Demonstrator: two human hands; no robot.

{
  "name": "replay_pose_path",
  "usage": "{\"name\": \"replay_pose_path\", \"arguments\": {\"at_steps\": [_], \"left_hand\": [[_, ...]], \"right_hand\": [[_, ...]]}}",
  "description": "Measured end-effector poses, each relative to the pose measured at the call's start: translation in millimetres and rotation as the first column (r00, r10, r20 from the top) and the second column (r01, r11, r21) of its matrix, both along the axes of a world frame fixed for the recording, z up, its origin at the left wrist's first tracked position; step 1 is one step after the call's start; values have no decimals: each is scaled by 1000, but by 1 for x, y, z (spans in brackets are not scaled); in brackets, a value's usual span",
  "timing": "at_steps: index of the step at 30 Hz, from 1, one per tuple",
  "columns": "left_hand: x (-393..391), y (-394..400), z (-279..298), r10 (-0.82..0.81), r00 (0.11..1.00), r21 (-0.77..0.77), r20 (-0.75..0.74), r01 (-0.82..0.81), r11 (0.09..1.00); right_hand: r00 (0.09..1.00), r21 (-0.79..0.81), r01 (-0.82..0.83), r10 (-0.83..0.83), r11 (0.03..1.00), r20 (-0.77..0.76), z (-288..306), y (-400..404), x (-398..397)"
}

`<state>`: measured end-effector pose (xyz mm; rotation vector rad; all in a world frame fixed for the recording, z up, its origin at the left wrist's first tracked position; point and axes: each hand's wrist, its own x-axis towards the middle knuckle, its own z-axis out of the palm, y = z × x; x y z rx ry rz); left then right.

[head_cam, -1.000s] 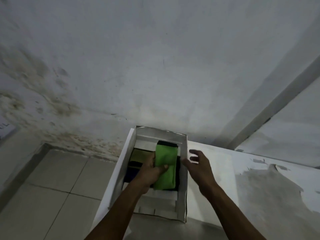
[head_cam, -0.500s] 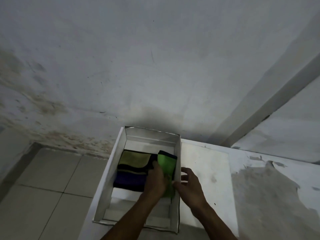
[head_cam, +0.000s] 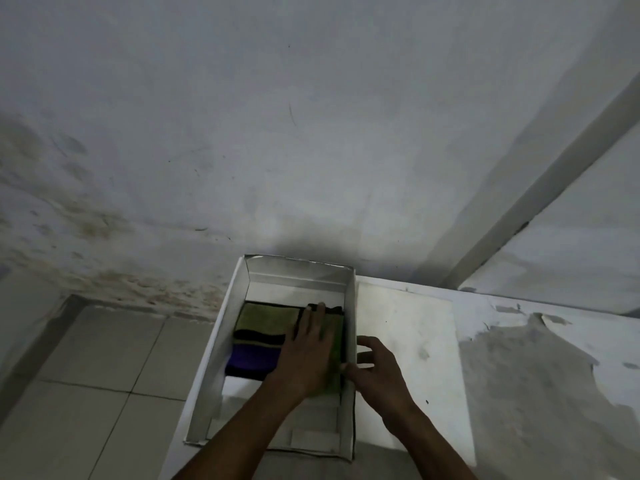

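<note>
The left hand (head_cam: 308, 348) presses down flat with straight fingers, and a sideways slip of the palm could unfold the green cloth (head_cam: 335, 344) or ruck the striped cloth (head_cam: 263, 327) beside it. The right hand (head_cam: 377, 372), fingers loosely spread at the box (head_cam: 349, 299) wall, might shove the box along the bench (head_cam: 405, 341). The green cloth lies under the left palm, against the box's right wall.

Left hand (head_cam: 308, 355) and right hand (head_cam: 377, 372) bare; left forearm (head_cam: 242, 434) and right forearm (head_cam: 429, 441) likewise bare to the near edge, lean; dim light blurs finer detail.
</note>
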<state>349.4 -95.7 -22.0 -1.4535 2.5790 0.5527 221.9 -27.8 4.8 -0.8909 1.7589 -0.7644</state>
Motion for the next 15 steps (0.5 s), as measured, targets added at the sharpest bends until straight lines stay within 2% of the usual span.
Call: {"name": "replay_pose_path", "arguments": {"at_steps": [5,8,15], "left_hand": [[-5,1,-28,-64,993,-83,98,72,994],[-9,-6,-45,-57,997,-167,55,65,984],[-4,-3,-67,-35,999,-183,-29,30,983]], "right_hand": [[1000,-13,-30,30,999,-2,1,4,1],[999,-17,-43,43,999,-5,1,5,1],[994,-53,-89,85,995,-64,-2,9,3]]}}
